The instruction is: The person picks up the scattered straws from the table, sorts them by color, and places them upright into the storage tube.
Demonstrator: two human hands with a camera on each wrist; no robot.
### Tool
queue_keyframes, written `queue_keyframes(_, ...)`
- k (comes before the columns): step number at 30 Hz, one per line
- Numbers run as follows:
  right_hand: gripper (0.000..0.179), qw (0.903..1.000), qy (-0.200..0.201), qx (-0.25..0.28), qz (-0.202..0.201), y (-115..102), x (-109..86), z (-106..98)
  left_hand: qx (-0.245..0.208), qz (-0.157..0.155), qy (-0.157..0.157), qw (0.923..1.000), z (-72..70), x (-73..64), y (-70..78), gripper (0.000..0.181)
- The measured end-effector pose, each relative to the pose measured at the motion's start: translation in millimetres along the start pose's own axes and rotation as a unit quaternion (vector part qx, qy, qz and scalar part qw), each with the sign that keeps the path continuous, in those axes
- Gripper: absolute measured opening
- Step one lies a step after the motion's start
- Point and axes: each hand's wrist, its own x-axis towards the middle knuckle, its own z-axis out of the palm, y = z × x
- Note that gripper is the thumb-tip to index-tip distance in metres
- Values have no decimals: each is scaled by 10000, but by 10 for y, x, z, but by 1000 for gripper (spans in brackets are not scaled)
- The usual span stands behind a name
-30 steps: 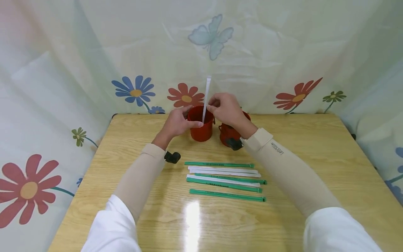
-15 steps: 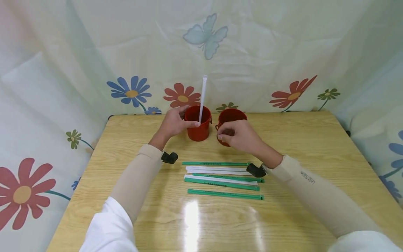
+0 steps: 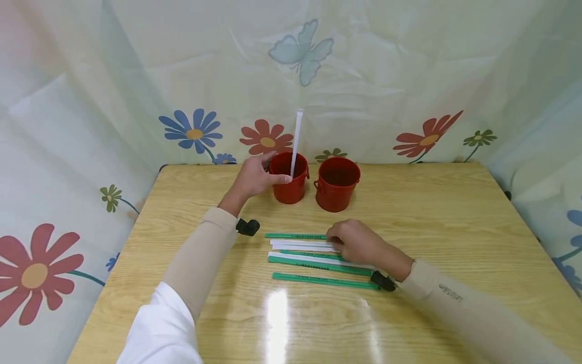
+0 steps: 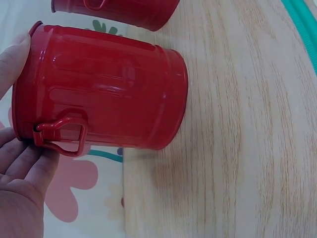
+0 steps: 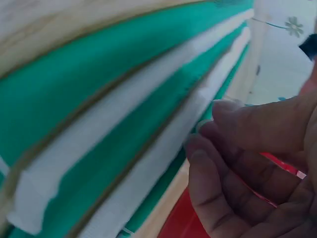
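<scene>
My left hand [image 3: 255, 176] holds the left red bucket [image 4: 109, 89] by its rim, thumb on the near side and fingers on the far side. A white paper-wrapped straw [image 3: 296, 144] stands in that bucket, leaning slightly right. On the table, several green and white wrapped straws lie side by side. My right hand [image 3: 356, 242] is over their right ends, fingers loosely bent. In the right wrist view its fingertips [image 5: 199, 154] come right beside a white straw [image 5: 163, 144] and the farthest green straw [image 5: 161, 203]. Nothing shows pinched between them.
A second red bucket [image 3: 335, 197] stands just right of the first, its wire handle hanging at the side. A flowered curtain [image 3: 364, 91] hangs along the table's back edge. The nearest green straw [image 3: 318, 279] lies apart from the others on the wooden table [image 3: 227, 313].
My right hand has let go of the white straw standing in the left bucket and come down past the right bucket to the row of straws. My left hand stays at the bucket rim.
</scene>
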Motion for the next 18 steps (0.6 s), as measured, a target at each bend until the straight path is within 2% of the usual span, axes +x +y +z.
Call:
queue_keyframes(6,19,9989,-72,-448,68,-21,30,98,42,-43,-45,10000,1,-12,16,84)
queue_keyframes(12,26,9973,-455,-501,288,-75,47,101,-3,-61,-22,10000,-3,1,16,84)
queue_keyframes(16,28,9964,-640,-511,228,-88,48,95,-9,-94,-50,9999,-3,8,18,85)
queue_keyframes(18,23,9966,-659,-448,188,-92,43,90,-8,-97,-63,9999,-4,8,20,85)
